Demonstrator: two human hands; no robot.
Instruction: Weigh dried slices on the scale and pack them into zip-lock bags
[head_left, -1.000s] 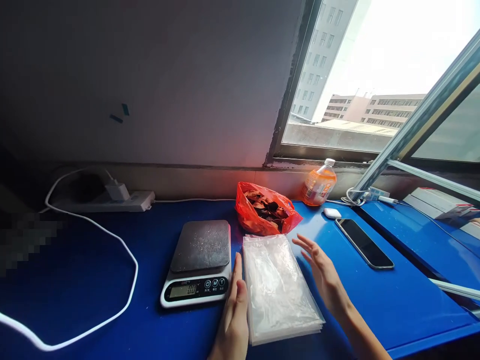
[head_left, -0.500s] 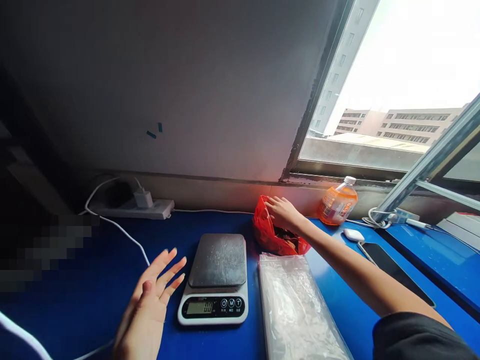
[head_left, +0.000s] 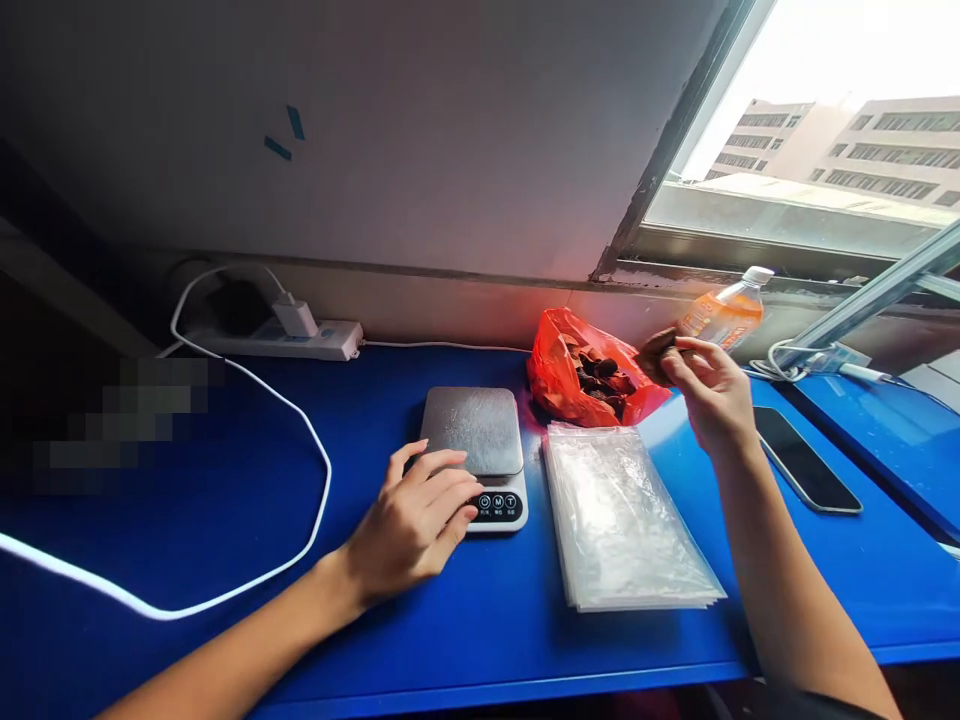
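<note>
Right hand point(head_left: 712, 395) fingers pinch dark piece point(head_left: 654, 353); left hand point(head_left: 411, 520) fingers loose on scale point(head_left: 480, 455)

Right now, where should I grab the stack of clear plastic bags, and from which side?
Pinch the near right corner of the flat stack of clear plastic bags from the table's front edge; that corner fans loose, and the right hand is full.

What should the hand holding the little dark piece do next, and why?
Probably bring the dark piece over and set it on the scale. The right hand pinches it just beside the red bag of similar pieces. The scale's plate is bare, and the left hand rests at its button panel.
</note>
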